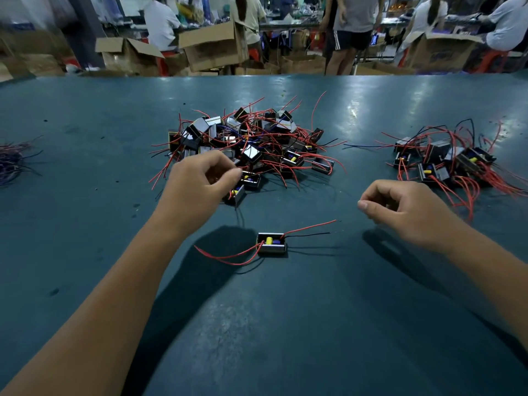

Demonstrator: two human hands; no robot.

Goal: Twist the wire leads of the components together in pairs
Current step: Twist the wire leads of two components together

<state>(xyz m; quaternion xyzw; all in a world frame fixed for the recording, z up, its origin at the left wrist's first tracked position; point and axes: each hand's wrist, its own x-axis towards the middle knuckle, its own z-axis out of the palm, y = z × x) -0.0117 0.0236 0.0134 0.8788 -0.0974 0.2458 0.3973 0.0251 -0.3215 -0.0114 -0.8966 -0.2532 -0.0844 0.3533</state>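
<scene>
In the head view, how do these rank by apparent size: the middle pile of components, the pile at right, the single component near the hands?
1. Middle pile, largest.
2. Right pile.
3. Single component, smallest, though it lies nearest the camera.

Work table, dark teal top, scuffed. Directly on it: central heap of wired components; smaller heap at right; single component nearest, leads spread; loose wire bundle at left edge.
</scene>
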